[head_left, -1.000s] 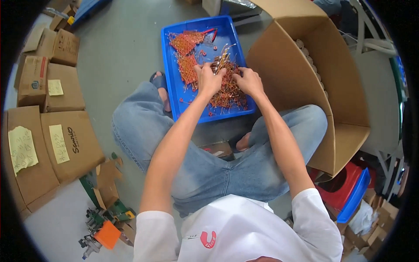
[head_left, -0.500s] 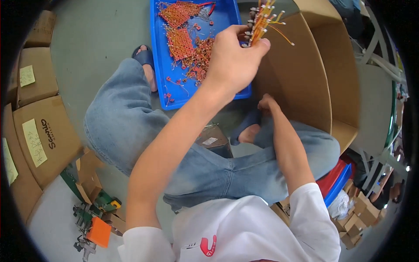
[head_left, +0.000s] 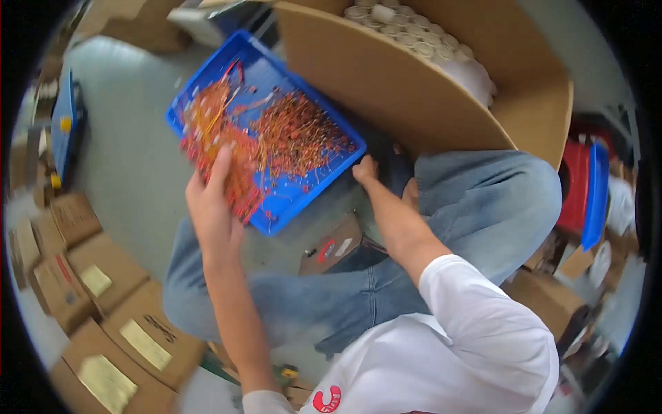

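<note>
The left hand [head_left: 215,200] is hovering at the tray's [head_left: 281,207] left side, against orange wires [head_left: 238,165]; blur is hiding whether it is gripping any; the right hand [head_left: 365,170] is resting just beside the tray's near right corner; a reddish-brown pile [head_left: 296,134] is lying in the tray; a carton [head_left: 386,90] is standing open nearby, holding white rolls [head_left: 424,50]; boxes [head_left: 100,265] are standing at left.
</note>
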